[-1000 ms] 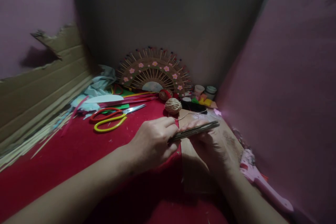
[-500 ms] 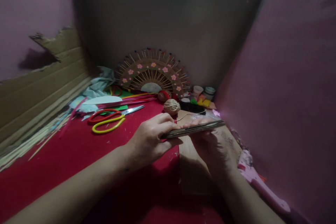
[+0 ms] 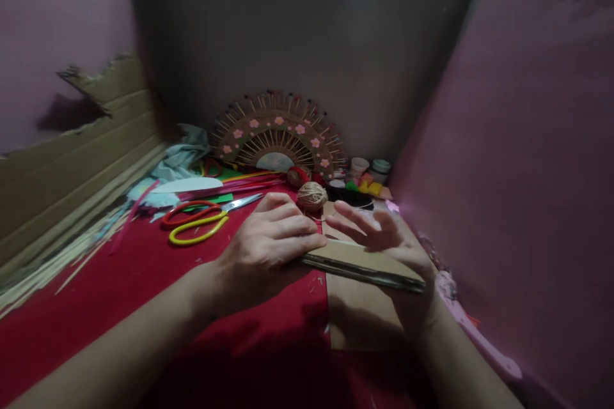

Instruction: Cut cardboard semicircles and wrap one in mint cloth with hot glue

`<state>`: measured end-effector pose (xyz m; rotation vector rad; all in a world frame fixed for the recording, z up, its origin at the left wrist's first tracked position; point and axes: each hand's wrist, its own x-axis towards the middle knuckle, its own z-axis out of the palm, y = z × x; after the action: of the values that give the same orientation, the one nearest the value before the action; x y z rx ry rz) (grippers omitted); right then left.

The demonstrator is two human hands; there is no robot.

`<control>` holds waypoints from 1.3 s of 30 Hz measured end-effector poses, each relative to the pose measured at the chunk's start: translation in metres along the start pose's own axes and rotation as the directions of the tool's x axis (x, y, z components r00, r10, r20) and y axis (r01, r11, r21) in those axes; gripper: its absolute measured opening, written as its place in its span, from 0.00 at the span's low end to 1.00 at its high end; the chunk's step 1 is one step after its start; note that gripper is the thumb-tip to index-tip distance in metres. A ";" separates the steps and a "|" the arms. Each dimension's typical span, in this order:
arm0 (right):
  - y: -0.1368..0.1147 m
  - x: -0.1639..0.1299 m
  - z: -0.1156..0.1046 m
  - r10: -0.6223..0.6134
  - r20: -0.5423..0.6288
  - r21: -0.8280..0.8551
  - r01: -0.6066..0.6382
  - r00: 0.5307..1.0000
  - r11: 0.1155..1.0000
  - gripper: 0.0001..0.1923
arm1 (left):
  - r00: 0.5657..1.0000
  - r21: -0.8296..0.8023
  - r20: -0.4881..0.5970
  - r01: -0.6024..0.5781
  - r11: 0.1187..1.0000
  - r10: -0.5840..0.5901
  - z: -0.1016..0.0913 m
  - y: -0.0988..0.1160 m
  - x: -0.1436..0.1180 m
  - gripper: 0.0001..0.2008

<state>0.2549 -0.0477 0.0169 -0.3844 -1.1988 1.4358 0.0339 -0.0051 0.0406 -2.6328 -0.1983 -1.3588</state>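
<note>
My left hand (image 3: 266,249) pinches the left end of a flat stack of cardboard pieces (image 3: 357,265), held low over a brown cardboard sheet (image 3: 364,316) on the red table cover (image 3: 119,287). My right hand (image 3: 384,239) lies partly under and behind the stack, fingers spread above its far edge and the palm hidden beneath it. A ball of tan twine (image 3: 311,196) sits just beyond my fingers, with a thin strand trailing toward the cardboard.
Red and yellow scissors (image 3: 201,217) lie at the left. A decorated stick fan (image 3: 278,137) leans on the back board, with small jars (image 3: 371,169) and coloured scraps beside it. Bamboo sticks (image 3: 57,255) run along the left cardboard wall. A pink glue gun (image 3: 474,339) rests at the right.
The cardboard stack was edge-on between both hands; now it has tilted flatter and lower, its top face showing. My right fingers have opened and spread above it.
</note>
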 end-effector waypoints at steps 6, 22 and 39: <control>-0.002 -0.006 -0.002 0.577 -0.096 -0.030 -0.582 0.811 0.813 0.18 | 0.994 -0.085 0.091 -0.058 0.995 0.065 -0.004 0.006 -0.001 0.07; 0.022 0.012 0.012 0.373 -0.370 0.068 -0.376 0.851 0.924 0.19 | 0.679 -0.289 0.248 0.732 0.617 -0.691 0.009 -0.014 -0.008 0.16; 0.046 0.014 0.044 0.012 -0.557 -0.188 -0.140 0.831 0.972 0.17 | 0.420 -0.679 0.658 0.691 -0.250 -0.625 0.044 0.001 -0.021 0.22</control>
<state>0.1917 -0.0459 0.0034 -0.9470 -0.8659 1.1385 0.0570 0.0025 -0.0017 -3.7748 -1.6891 -2.2542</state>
